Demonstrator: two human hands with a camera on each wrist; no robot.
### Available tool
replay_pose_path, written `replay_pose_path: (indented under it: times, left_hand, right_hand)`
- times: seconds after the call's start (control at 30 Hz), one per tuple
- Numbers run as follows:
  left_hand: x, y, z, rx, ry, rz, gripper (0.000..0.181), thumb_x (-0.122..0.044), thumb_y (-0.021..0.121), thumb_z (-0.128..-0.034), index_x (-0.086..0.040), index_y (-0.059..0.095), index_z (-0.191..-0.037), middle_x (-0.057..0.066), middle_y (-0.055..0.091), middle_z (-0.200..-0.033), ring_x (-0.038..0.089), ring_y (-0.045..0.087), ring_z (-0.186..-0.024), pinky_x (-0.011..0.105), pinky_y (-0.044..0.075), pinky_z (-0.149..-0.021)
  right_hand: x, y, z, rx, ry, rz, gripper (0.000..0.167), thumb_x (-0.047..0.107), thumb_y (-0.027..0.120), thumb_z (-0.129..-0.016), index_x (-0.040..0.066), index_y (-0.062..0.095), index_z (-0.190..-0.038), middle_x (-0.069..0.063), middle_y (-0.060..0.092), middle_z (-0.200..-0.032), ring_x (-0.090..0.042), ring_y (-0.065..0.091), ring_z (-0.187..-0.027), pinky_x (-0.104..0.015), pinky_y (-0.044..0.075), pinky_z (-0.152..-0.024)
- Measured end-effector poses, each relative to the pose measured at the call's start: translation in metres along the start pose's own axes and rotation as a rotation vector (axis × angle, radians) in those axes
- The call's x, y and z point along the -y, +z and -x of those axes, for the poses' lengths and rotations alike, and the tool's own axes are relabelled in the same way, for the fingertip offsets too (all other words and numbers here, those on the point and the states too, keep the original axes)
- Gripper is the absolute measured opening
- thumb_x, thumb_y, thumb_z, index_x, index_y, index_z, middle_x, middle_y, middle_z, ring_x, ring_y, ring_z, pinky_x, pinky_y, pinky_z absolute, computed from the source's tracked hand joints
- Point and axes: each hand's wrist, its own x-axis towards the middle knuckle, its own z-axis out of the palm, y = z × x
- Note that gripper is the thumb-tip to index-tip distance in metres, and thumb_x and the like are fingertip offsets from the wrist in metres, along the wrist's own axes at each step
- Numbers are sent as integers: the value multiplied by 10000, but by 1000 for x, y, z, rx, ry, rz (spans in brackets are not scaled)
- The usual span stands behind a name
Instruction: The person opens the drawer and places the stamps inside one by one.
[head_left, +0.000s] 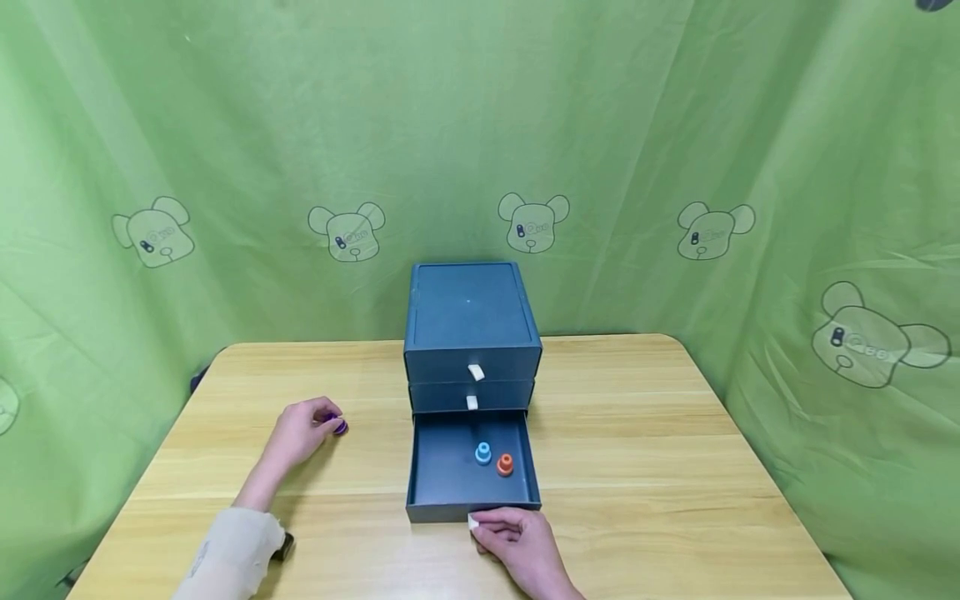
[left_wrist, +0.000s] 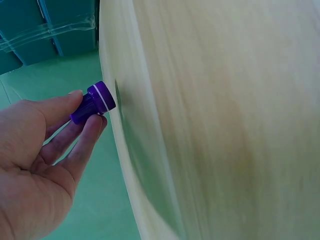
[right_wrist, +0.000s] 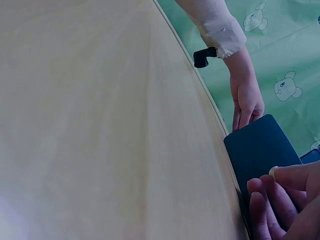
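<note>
Between thumb and fingers, my left hand [head_left: 302,431] pinches a small purple stamp-like piece [left_wrist: 101,97] with a white ring, over the left part of the table. My right hand [head_left: 523,546] pinches the white pull tab [head_left: 472,522] of the bottom drawer [head_left: 442,513], which stands pulled out. Inside that drawer, a light blue piece [head_left: 483,453] and an orange piece [head_left: 505,465] stand upright next to each other, right of the middle. In the right wrist view the drawer's dark front [right_wrist: 260,145] is beside my right fingers.
The dark blue drawer cabinet [head_left: 472,304] stands at the back middle of the wooden table [head_left: 637,433]. Its two upper drawers are closed, each with a white tab [head_left: 476,372]. A green curtain [head_left: 615,125] surrounds the table's back and sides.
</note>
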Motion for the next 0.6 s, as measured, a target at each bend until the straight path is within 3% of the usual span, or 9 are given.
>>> replay_pose_path:
  times: [0.43,0.6]
  left_hand:
    - [-18,4,1,-13,52,49,69,-106,752,-936,-89,757,-1002,43,788,-951,246,746,-912,436,609,-840]
    - [-26,6,2,-11,82,79,93,-65,751,-925,-38,752,-1014,87,784,-967,267,751,-914,428,622,-849]
  right_hand:
    - [1,-1,1,7,17,4,217,149,800,-904,54,797,-1100,-46,800,-927,-160,759,-783,-266,616,-701]
    - [1,-1,1,8,7,-3,219,150,804,-901,51,798,-1096,-52,800,-926,-168,760,-782,-267,616,-698]
